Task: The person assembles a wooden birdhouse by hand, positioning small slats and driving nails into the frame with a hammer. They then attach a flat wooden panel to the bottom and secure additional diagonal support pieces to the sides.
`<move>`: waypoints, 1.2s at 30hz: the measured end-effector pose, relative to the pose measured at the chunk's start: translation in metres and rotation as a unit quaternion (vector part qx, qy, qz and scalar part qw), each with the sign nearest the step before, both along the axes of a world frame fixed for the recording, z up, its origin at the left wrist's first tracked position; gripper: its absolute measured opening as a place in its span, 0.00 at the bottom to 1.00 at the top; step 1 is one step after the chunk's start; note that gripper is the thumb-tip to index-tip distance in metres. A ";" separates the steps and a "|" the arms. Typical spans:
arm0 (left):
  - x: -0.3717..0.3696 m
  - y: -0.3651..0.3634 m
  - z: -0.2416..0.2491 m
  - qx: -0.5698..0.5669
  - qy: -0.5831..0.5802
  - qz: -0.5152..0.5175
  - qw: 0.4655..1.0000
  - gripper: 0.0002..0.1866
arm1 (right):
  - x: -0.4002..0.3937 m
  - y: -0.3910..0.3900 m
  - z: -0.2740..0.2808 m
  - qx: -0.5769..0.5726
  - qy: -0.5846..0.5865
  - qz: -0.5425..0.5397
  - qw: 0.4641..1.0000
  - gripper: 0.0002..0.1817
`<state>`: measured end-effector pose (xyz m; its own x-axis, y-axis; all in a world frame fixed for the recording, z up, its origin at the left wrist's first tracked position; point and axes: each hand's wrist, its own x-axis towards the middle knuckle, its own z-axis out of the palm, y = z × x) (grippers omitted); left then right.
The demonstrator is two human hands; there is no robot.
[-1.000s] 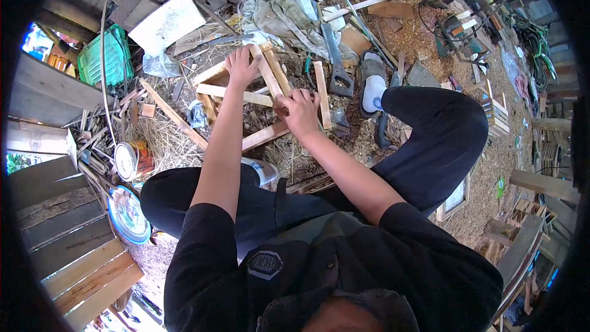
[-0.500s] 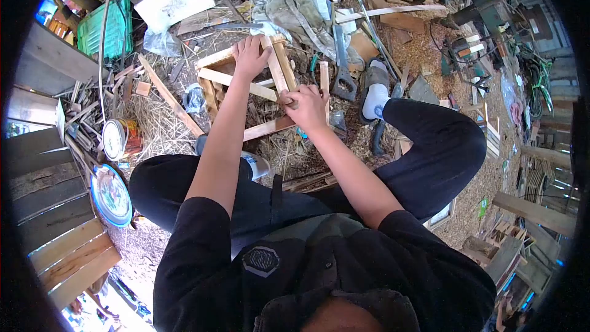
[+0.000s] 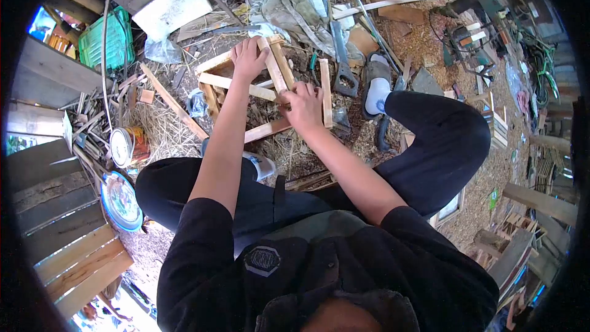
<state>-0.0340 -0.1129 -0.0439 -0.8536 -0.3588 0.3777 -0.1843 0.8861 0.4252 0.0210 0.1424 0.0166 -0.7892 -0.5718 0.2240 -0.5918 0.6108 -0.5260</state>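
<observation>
A small frame of pale wood strips (image 3: 236,80) stands on the ground between my legs. My left hand (image 3: 249,60) is closed round the far part of the frame, beside the upper end of a slanting strip (image 3: 273,64). At the near end of that strip, my right hand (image 3: 302,106) grips it with bent fingers. An upright wood piece (image 3: 326,93) is just right of my right hand. The handsaw (image 3: 346,80) lies beyond it, near my foot. The undersides of both hands are hidden.
A long wood strip (image 3: 174,102) lies left of the frame. A paint can (image 3: 121,147) and a round blue-rimmed lid (image 3: 121,201) are at the left. Crumpled cloth (image 3: 292,15) lies beyond the frame. A machine (image 3: 470,40) stands at the right.
My right hand has shifted slightly on the strip, its fingers a little more raised. My left hand keeps its place on the frame. The view has moved slightly.
</observation>
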 end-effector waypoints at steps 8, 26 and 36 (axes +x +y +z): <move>0.019 0.019 0.031 -0.029 0.096 0.011 0.995 0.22 | 0.011 0.013 0.000 -0.006 -0.026 0.011 1.000 0.25; 0.037 0.034 0.025 0.185 -0.129 0.064 0.972 0.29 | 0.016 0.004 -0.018 -0.037 0.036 -0.009 0.999 0.16; 0.035 0.031 0.026 0.187 -0.157 0.053 0.968 0.29 | 0.018 0.002 -0.016 -0.038 0.072 -0.027 0.996 0.15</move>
<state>0.0008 -0.0816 -0.0176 -0.8565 -0.5118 -0.0673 -0.4373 0.6501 0.6213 0.0390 0.1446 0.0001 -0.7744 -0.5073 0.3780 -0.6325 0.6052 -0.4834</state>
